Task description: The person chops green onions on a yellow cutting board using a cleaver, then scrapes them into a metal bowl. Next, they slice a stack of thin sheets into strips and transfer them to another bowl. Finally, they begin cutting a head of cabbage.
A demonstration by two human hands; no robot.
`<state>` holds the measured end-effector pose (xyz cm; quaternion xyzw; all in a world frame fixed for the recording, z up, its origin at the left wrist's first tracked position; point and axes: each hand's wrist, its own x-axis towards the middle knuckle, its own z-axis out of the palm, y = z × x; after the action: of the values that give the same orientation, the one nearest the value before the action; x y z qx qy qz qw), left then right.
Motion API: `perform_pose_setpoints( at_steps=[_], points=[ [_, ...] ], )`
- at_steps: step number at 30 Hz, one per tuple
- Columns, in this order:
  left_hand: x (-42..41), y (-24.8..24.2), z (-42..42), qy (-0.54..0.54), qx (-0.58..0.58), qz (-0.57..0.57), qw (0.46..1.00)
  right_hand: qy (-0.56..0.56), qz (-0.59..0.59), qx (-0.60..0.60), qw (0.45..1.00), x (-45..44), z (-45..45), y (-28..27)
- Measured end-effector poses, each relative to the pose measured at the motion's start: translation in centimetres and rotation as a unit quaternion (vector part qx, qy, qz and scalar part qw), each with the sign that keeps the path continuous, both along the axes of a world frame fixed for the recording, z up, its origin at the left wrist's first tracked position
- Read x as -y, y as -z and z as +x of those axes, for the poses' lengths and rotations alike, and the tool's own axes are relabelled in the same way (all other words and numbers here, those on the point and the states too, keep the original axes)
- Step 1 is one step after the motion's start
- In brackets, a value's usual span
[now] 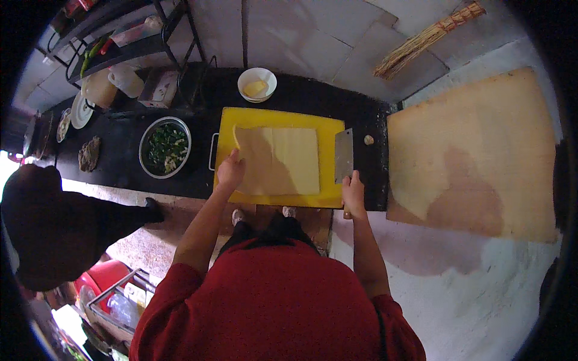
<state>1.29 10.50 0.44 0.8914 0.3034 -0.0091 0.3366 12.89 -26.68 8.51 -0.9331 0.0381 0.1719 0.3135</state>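
A yellow cutting board (275, 118) lies on the dark counter, and a pale yellow food sheet (298, 158), roughly square and creased, is spread flat on it. Whether the sheet is dough or tofu skin I cannot tell. My left hand (231, 172) pinches the sheet's left edge, where a narrow strip curls up above the fingertips. In my right hand (354, 193) is the wooden handle of a cleaver (344, 155). Its broad blade lies over the board's right margin, apart from the sheet.
Left of the board is a metal bowl (165, 147) of chopped greens; behind it stands a white bowl (257, 85) with something yellow. A garlic-like piece (369, 140) lies right, before a wooden board (474, 158). A rack (122, 56) occupies the back left. A dark-clothed person (58, 225) stands left.
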Motion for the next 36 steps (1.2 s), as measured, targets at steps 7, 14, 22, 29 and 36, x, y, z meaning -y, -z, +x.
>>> perform_pose_setpoints(
  at_steps=[7,14,22,29,36],
  points=[
    [11.2,-4.4,6.7,0.13,0.001,0.04,0.991,-0.027,0.13,-0.055,0.99,2.4,3.1,-1.5],
    [20.4,0.0,10.8,0.147,-0.067,0.107,0.981,-0.109,0.076,-0.101,0.986,5.4,6.4,0.5],
    [22.6,1.9,11.3,0.112,-0.001,0.148,0.983,-0.144,0.074,-0.085,0.983,6.1,7.4,0.6],
    [21.0,-1.0,7.7,-0.137,0.139,0.032,0.98,-0.135,0.074,-0.104,0.983,6.6,8.1,1.5],
    [14.5,-0.1,5.4,-0.165,-0.105,-0.101,0.975,-0.115,0.141,-0.079,0.98,5.4,6.4,2.4]
  ],
)
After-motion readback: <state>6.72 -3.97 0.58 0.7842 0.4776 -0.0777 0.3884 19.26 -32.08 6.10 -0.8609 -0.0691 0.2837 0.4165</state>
